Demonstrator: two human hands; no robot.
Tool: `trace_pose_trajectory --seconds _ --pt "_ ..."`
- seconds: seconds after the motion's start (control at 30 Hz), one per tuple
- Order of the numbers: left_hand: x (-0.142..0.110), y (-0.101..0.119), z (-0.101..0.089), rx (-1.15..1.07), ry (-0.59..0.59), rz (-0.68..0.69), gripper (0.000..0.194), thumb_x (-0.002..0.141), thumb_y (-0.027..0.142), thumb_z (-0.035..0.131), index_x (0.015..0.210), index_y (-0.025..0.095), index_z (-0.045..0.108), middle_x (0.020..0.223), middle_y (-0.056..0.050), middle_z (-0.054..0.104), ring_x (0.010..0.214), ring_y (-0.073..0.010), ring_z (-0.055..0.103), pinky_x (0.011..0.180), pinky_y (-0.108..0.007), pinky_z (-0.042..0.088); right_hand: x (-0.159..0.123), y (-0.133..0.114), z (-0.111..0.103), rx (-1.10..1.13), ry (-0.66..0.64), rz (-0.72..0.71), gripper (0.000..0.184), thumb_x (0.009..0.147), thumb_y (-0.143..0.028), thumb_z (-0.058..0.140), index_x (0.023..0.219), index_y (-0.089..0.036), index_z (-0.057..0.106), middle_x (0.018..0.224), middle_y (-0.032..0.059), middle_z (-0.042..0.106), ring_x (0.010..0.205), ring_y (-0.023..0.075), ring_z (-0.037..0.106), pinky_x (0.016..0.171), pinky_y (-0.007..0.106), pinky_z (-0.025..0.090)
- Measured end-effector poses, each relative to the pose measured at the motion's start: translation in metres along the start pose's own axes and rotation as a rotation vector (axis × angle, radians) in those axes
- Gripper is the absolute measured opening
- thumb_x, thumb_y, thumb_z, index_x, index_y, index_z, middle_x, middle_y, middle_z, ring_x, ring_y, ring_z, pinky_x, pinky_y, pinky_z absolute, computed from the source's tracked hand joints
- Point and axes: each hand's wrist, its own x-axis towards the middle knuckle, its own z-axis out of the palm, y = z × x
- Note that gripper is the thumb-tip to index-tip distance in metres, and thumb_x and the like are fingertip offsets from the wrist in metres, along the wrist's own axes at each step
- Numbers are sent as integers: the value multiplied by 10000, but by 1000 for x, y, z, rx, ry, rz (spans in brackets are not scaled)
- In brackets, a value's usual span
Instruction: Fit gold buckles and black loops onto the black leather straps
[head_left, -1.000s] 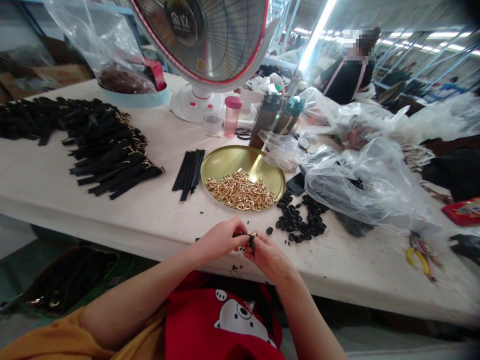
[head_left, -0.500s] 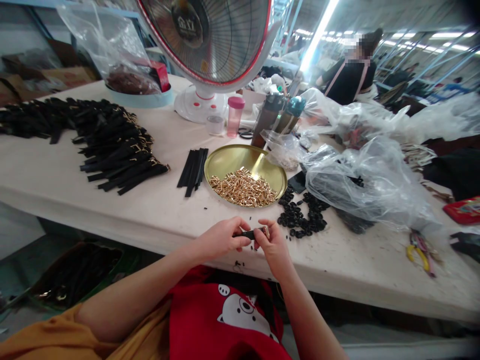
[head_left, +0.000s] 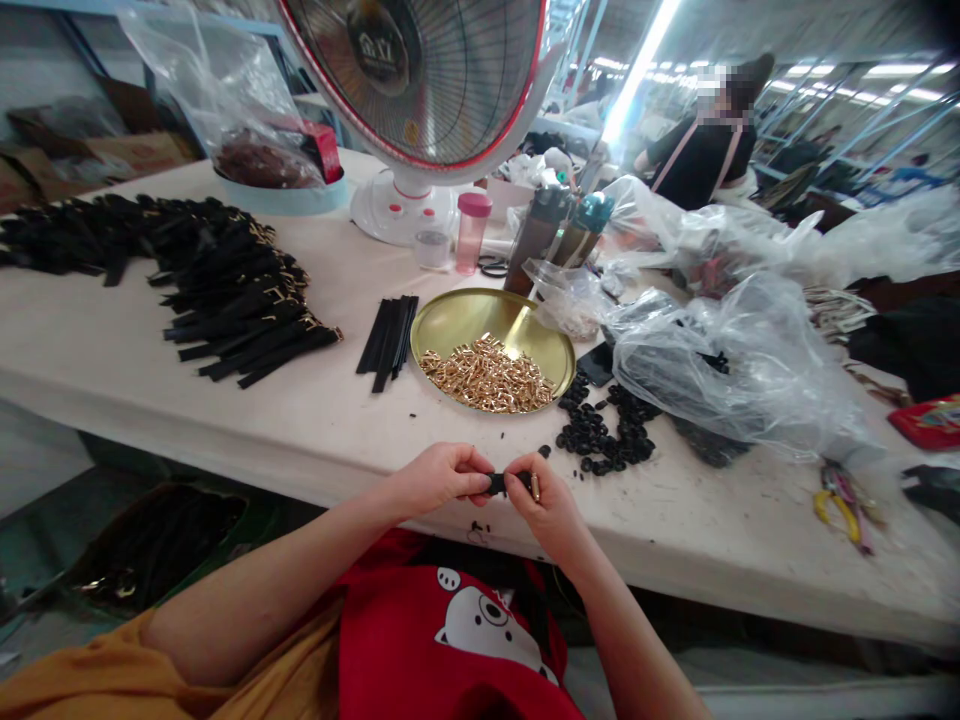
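Note:
Between my hands, above the table's front edge, is a short black strap (head_left: 497, 484). My left hand (head_left: 444, 480) pinches its left end between thumb and fingers. The right end is gripped by my right hand (head_left: 551, 503), and a gold metal buckle (head_left: 535, 487) shows at those fingers. Just beyond lies a round gold tray (head_left: 450, 312) holding a heap of small gold metal pieces (head_left: 491, 375). Many small black rings (head_left: 607, 430) are spread right of my right hand. A row of flat black straps (head_left: 387, 343) lies left of the tray.
A large pile of black straps with gold fittings (head_left: 232, 290) covers the left of the table. A fan (head_left: 412, 90), a pink-lidded bottle (head_left: 471, 232) and dark bottles stand behind. Clear plastic bags (head_left: 735, 370) and yellow-handled pliers (head_left: 836, 510) lie right. A person (head_left: 701, 150) is farther back.
My hands have come closer together on the strap, and less of it shows between them. The right fingers have curled in, and the gold buckle now points more downward.

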Motion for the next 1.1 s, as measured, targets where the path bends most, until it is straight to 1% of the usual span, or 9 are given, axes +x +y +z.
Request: trace_pose_trajectory --seconds 0.17,0.3,0.5,0.6,0.7,0.77,0.9,0.97,1.1 --pt "2 -3 9 129 -18 46 185 708 260 540 835 142 603 708 -9 657 667 -141 611 599 -226 447 -6 -2 -10 -80 -113 -67 53 765 -222 504 731 -217 545 595 -34 491 543 118 411 499 241 304" --pt "2 0 15 157 -47 43 188 721 244 515 855 149 607 740 -16 664 673 -150 616 604 -231 456 -7 -1 -16 -126 -168 -48 63 772 -214 490 728 -216 535 619 -32 521 565 123 441 527 246 323" --pt "3 7 13 53 -115 26 233 723 204 495 914 142 613 789 -17 659 681 -129 611 642 -229 459 -8 5 -20 -53 -131 38 89 794 -253 480 716 -211 480 577 -48 450 529 112 399 507 238 316" --pt "1 7 16 -59 -64 -36 249 714 211 513 929 131 609 766 -13 648 642 -109 598 630 -219 451 -10 6 -19 -49 -117 62 99 806 -267 468 725 -211 462 567 -52 442 516 107 391 495 231 309" --pt "-4 4 22 -138 3 -97 271 714 221 516 952 120 597 746 -11 638 615 -98 581 629 -218 446 -12 0 -22 -160 -179 -14 87 804 -229 460 721 -205 467 616 -37 483 565 111 428 532 229 324" --pt "-7 4 27 -99 4 -95 275 709 217 513 949 112 595 772 -22 639 614 -102 574 632 -228 451 -15 -7 -25 -252 -245 -71 91 797 -189 448 709 -202 471 636 -30 497 587 113 442 549 230 325" --pt "-12 9 32 163 -27 26 263 739 221 464 937 137 616 837 -30 641 664 -128 575 650 -247 454 -22 -15 -29 -370 -283 -96 109 788 -157 431 694 -199 466 611 -30 478 567 116 432 529 234 301" --pt "-14 12 33 248 -34 72 266 756 221 436 943 151 613 851 -27 638 683 -131 571 654 -243 451 -24 -13 -26 -314 -247 -69 85 791 -175 441 715 -199 470 632 -23 490 586 119 443 543 238 316" --pt "-17 19 28 247 -86 58 265 774 245 414 966 136 562 846 -31 632 665 -122 553 610 -221 438 -27 -1 -14 36 -83 60 101 836 -289 415 818 -202 465 617 -35 461 553 111 430 516 229 341"
